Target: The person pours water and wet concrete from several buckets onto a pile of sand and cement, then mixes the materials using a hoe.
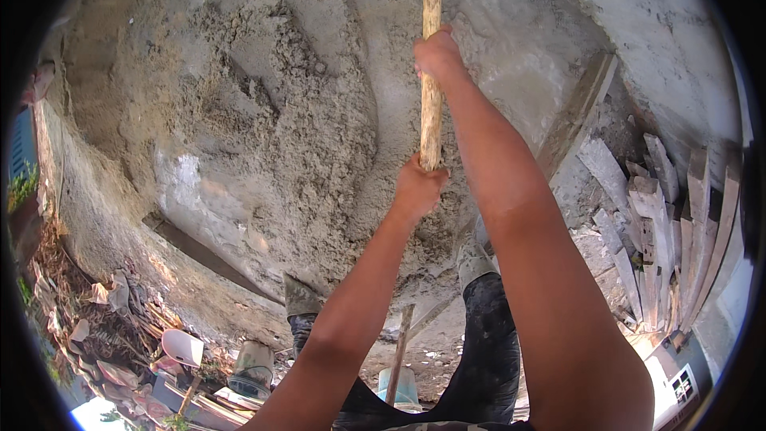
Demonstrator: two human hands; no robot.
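Both my hands are closed around one long, pale wooden tool handle [431, 112]. My left hand [420, 187] grips its near end, and my right hand [439, 56] holds it farther up. The handle runs away from me to the top edge of the view, where the tool's head is too unclear to name. Below and left of the handle spreads a heap of wet grey concrete mix [311, 120], lumpy and ridged. Thinner, smoother slurry [511, 56] lies to the right of my right hand.
My muddy boots [476, 267] stand at the near edge of the mix. A wooden board [576, 116] borders it on the right, another [211, 255] on the left. Old planks [658, 231] are stacked at right. Buckets [252, 367] and a thin stick [399, 355] are near my legs.
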